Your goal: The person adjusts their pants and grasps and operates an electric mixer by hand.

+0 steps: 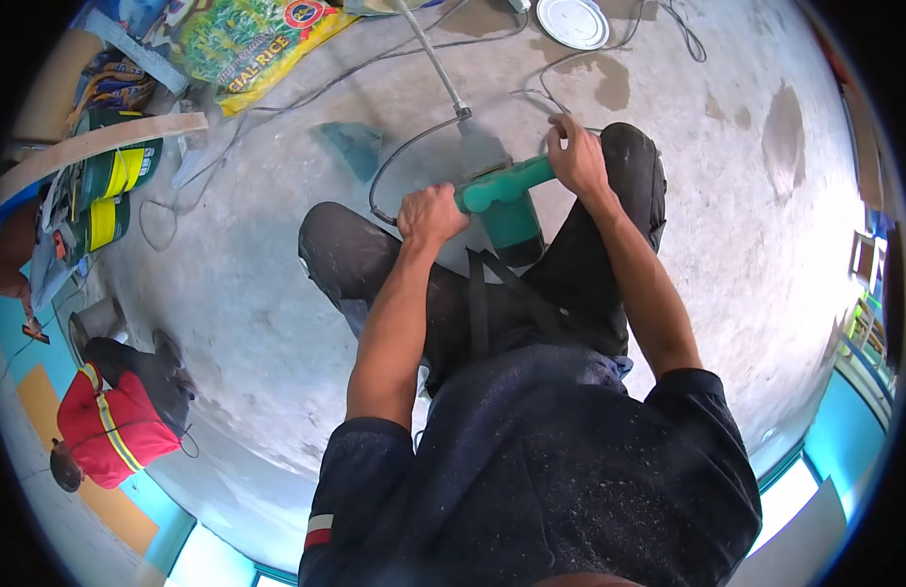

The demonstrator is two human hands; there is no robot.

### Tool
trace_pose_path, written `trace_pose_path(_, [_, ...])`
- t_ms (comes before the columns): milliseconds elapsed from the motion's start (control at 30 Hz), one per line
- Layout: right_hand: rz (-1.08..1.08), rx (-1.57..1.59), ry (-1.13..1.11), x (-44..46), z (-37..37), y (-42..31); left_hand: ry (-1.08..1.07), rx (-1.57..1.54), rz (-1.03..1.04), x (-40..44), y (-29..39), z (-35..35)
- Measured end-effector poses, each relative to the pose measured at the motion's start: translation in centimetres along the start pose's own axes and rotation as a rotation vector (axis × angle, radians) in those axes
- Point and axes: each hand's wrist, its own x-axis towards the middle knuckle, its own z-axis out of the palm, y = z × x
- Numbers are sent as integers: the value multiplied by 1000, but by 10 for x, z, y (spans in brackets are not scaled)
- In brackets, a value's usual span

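A green power mixer (511, 217) with two side handles lies between my bent knees, its long metal shaft (435, 61) pointing away from me. My left hand (433, 213) is closed around the left handle. At the end of the right handle, my right hand (577, 157) has its fingers curled against the grip; part of that contact is hidden. A black cord (376, 176) loops from near my left hand to the base of the shaft. Left of the shaft, a teal flat piece (353, 149) lies on the concrete floor (247, 323).
A yellow rice sack (267, 49) lies at the upper left, near a wooden board (110, 147) and green containers with yellow bands (125, 171). A white lid (572, 22) and cables rest ahead. Another person in a red jacket (120, 421) is at lower left beside a bucket (99, 321).
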Motion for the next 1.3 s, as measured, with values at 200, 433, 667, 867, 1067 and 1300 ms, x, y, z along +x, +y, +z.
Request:
trace_pose_path(200, [-28,-115,18,0,-3,-14,-48,43,-14,-1,12,-10])
trace_pose_path(433, [185,-394,-303,5,-2,-25,-71,17,-73,2,18,-6])
trace_pose_path(667, [57,-439,-206,9,26,30,-111,75,-106,10,43,-7])
trace_pose_path(867, [143,-392,-269,15,9,11,-168,89,-149,12,50,-17])
trace_pose_path(1067, [174,-178,-265,10,14,18,-316,-50,-131,22,45,-30])
trace_pose_path(1300, [311,-158,-149,22,16,12,-514,-143,-55,35,33,-30])
